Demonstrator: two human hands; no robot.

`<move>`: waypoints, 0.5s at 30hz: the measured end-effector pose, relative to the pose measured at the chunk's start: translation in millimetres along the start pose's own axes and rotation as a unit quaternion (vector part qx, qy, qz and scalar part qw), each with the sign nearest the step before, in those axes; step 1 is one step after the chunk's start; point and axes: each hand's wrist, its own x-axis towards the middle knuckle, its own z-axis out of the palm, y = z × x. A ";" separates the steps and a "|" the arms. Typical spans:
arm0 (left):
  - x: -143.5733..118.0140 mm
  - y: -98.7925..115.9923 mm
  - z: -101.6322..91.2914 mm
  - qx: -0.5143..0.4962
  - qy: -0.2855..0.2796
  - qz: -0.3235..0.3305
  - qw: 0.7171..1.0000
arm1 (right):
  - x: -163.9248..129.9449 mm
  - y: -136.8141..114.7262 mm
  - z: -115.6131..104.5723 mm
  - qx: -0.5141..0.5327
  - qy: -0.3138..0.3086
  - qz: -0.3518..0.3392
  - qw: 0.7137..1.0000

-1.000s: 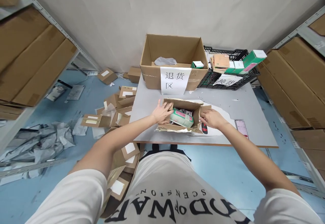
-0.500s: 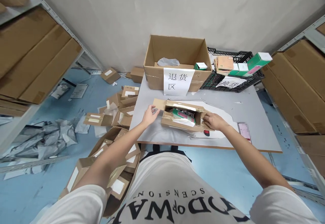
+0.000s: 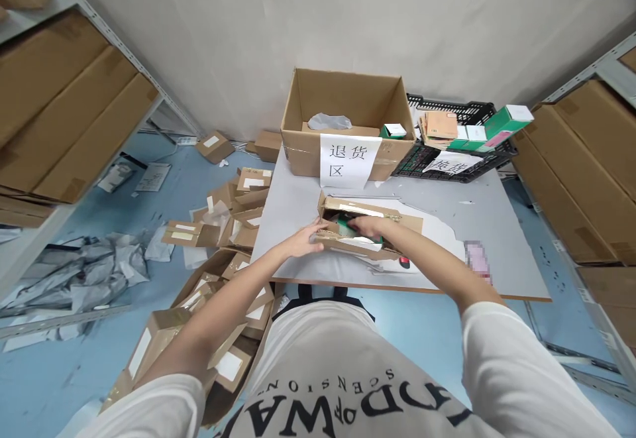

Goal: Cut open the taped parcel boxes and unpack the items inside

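left hand [image 3: 304, 242]: flat against the near-left edge of the small carton [image 3: 365, 229], fingers spread, pressing rather than clasping. Reads as bracing so the carton doesn't slide.
right hand [image 3: 366, 226]: reaches into the carton's open top, fingers on the green packet [image 3: 344, 226]. Can't tell whether they've closed on it; fingertips hidden by the carton wall.
small carton: on the grey table [image 3: 497, 226], near front edge, flaps torn open and splayed, sits on a white mailer sheet [image 3: 437, 232].
green packet: inside the carton, left half, only partly visible.
red tool [image 3: 404, 261]: lies on the table just right of the carton, under the right forearm, apart from both hands. Parked within reach.
big box [image 3: 348, 120]: at the table's back edge, open, paper sign [image 3: 348, 158] taped on front; some white wrap and a small box inside.
black crate [image 3: 454, 150]: right of big box, holds small product boxes.
floor left: heap of emptied cartons [image 3: 233, 216] and grey bags [image 3: 74, 279], dumped beside the table.
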 end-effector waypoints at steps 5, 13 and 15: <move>-8.7 -11.8 4.3 0.100 -0.034 0.007 0.994 | 47.2 -12.1 3.3 0.005 0.067 0.010 0.998; -1.1 -17.1 22.6 0.141 0.006 -0.024 0.990 | 59.4 -22.8 4.0 0.048 -0.009 -0.043 0.998; 0.7 -18.8 24.5 0.154 0.007 -0.023 0.988 | 56.4 -21.7 4.8 0.047 -0.002 -0.048 0.998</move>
